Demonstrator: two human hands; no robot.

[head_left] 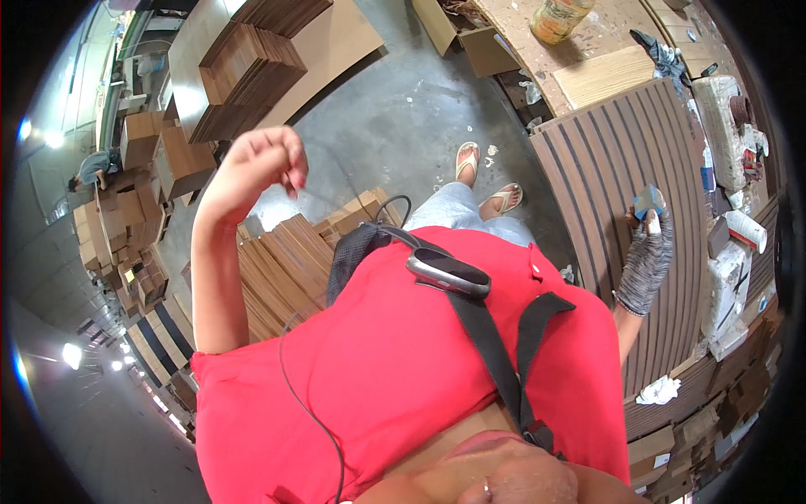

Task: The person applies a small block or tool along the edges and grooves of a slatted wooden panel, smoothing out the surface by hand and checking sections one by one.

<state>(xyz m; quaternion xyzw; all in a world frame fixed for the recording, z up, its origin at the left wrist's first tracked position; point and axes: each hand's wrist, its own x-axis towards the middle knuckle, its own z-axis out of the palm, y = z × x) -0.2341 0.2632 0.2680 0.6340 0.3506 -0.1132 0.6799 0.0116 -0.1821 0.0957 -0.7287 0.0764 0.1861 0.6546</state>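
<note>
My left hand (pixel 264 164) is raised bare over the floor, its fingers curled in a loose fist with nothing visible in them. My right hand (pixel 648 260), in a grey fingerless knit glove, is over a brown slatted panel (pixel 579 168) with dark grooves. Between its thumb and fingers is a small flat blue piece (pixel 647 202), whose kind I cannot make out. The panel lies on a workbench to my right.
A jar (pixel 558 18) stands at the bench's far end. White foam-like blocks (pixel 729 286) and a crumpled white wad (pixel 659 391) lie along the right side. Stacked brown panels (pixel 252 67) and boards (pixel 285 260) stand to my left. Another person (pixel 96 168) is farther off.
</note>
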